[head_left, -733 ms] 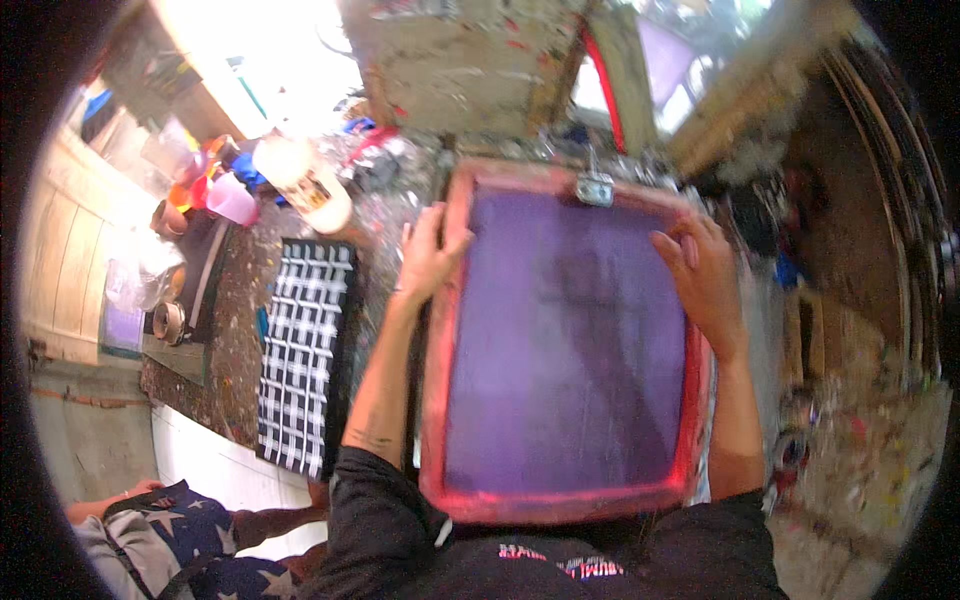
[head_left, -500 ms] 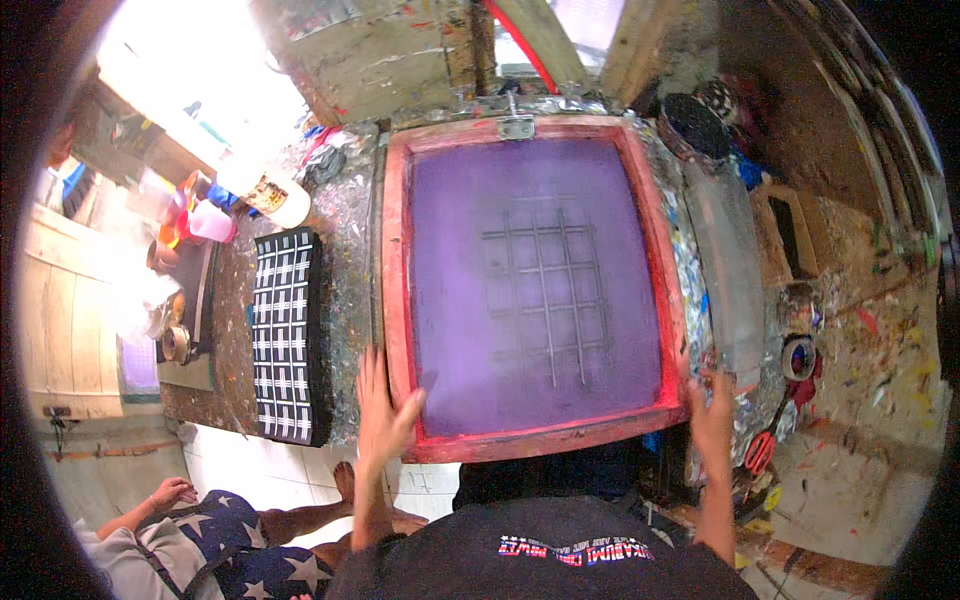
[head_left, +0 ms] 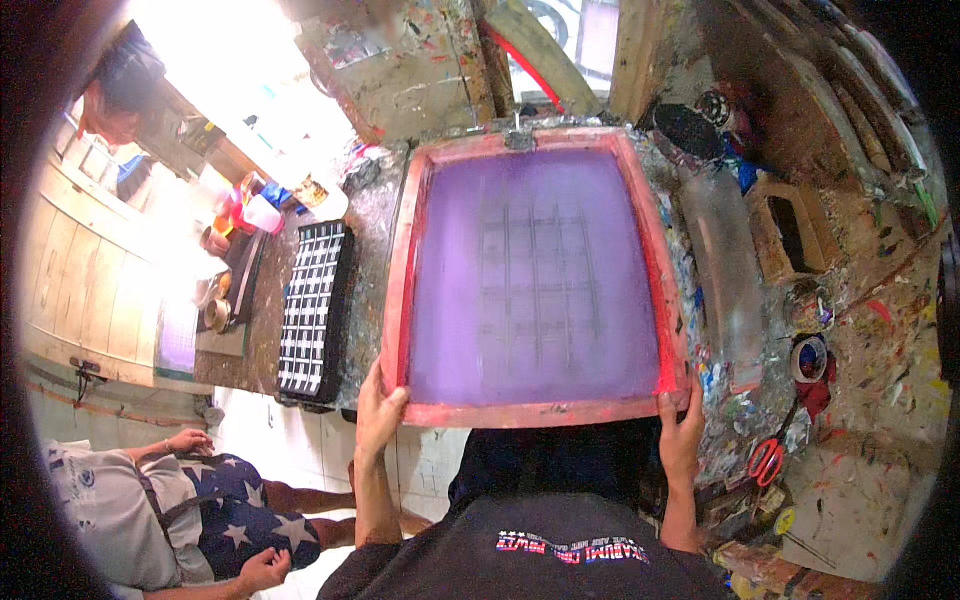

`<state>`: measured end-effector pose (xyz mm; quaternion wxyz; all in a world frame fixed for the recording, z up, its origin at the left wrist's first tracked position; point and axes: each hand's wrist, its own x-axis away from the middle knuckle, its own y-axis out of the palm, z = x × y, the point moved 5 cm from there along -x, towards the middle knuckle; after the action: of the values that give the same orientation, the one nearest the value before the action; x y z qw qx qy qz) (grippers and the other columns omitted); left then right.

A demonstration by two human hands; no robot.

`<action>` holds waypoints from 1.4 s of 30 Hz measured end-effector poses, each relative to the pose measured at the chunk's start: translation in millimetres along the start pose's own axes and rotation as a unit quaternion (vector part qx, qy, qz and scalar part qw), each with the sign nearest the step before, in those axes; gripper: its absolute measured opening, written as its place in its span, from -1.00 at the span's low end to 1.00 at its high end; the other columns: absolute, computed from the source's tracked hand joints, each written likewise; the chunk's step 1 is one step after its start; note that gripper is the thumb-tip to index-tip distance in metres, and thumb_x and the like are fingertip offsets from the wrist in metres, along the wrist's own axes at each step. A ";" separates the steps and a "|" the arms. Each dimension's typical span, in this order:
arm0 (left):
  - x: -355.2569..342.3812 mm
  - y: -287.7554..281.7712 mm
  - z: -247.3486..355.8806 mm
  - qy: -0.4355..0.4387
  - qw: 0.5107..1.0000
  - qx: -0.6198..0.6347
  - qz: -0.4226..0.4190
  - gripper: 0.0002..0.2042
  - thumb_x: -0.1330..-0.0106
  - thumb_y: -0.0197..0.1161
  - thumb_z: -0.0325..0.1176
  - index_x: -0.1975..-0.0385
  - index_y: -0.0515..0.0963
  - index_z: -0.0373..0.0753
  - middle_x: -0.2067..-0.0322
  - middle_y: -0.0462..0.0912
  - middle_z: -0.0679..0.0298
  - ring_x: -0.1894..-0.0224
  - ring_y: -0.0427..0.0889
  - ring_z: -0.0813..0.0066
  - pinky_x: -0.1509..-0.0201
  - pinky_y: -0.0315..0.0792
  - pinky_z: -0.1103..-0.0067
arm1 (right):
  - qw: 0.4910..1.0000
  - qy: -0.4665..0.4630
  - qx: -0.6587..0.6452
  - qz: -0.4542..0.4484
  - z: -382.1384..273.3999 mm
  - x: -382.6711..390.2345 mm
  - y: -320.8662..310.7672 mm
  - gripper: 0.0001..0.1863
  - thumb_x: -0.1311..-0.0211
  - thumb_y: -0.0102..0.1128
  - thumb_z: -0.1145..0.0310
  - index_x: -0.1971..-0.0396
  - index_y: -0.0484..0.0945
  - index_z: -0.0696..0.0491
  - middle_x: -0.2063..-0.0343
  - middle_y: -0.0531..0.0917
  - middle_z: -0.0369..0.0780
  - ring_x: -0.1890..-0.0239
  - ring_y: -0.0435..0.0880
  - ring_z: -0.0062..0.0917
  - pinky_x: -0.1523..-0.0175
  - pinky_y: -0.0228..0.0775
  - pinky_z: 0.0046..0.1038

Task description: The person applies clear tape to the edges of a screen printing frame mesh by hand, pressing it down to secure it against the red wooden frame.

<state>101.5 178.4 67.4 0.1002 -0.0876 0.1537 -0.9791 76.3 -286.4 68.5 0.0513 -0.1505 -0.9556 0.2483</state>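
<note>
A screen-printing frame (head_left: 545,414) with red-stained wooden sides lies before me, clamped at its far edge by a small metal hinge (head_left: 519,140). Its purple mesh (head_left: 450,330) bears a faint dark grid of crossing lines. My left hand (head_left: 379,408) grips the near left corner, thumb on top of the wood. At the near right corner my right hand (head_left: 682,424) is closed on the frame, thumb also on top. The fingers underneath are partly hidden. To the left rests a stack of black pieces with a white checked pattern (head_left: 316,310).
Paint-stained worktable around the frame. Left of it stand cups (head_left: 262,214) and a white tub (head_left: 325,199). On the right are a black-filled bucket (head_left: 688,135), an open box (head_left: 795,232), a small jar (head_left: 809,358) and red-handled scissors (head_left: 766,462). Another person (head_left: 140,500) sits at lower left.
Both hands have gone from beside the frame to holding its near corners. The frame's near edge now appears higher and more level in view. The seated person's arms have shifted, and the view has moved.
</note>
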 end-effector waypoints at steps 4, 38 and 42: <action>-1.6 -6.5 7.1 -0.002 0.998 -0.036 0.041 -0.30 -0.10 0.15 -0.58 -0.33 0.19 -0.57 -0.21 0.46 -0.08 -0.23 0.48 0.27 -0.37 0.30 0.46 | 0.996 0.028 -0.081 0.026 13.3 -4.7 1.9 -0.32 -0.45 0.11 0.15 -0.36 0.20 0.31 -0.35 0.34 0.02 -0.41 0.26 -0.26 -0.47 0.00 -0.29; -1.2 7.0 -21.9 0.054 0.951 -0.277 0.125 -0.34 -0.01 0.25 -0.35 -0.21 0.38 -0.41 -0.25 0.33 -0.01 -0.30 0.24 -0.04 -0.43 0.12 0.21 | 0.874 -0.216 0.404 -0.160 -74.3 -273.4 205.3 -0.07 -0.40 -0.23 -0.28 -0.49 -0.03 0.15 -0.52 -0.06 -0.04 -0.57 -0.16 -0.20 -0.55 -0.44 0.06; 1.4 7.1 -19.8 0.062 0.963 -0.247 0.089 -0.32 -0.06 0.25 -0.42 -0.28 0.32 -0.37 -0.29 0.29 -0.01 -0.33 0.19 -0.03 -0.44 0.09 0.20 | 0.908 -0.289 0.267 -0.144 -97.4 -243.9 150.7 -0.30 -0.44 -0.02 -0.07 -0.31 0.35 0.21 -0.35 0.33 0.06 -0.44 0.23 -0.11 -0.48 -0.03 -0.08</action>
<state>97.4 177.1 46.7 0.1522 -0.0345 0.4039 -0.9014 364.2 -192.7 73.9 -0.1535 0.0863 -0.8377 0.5169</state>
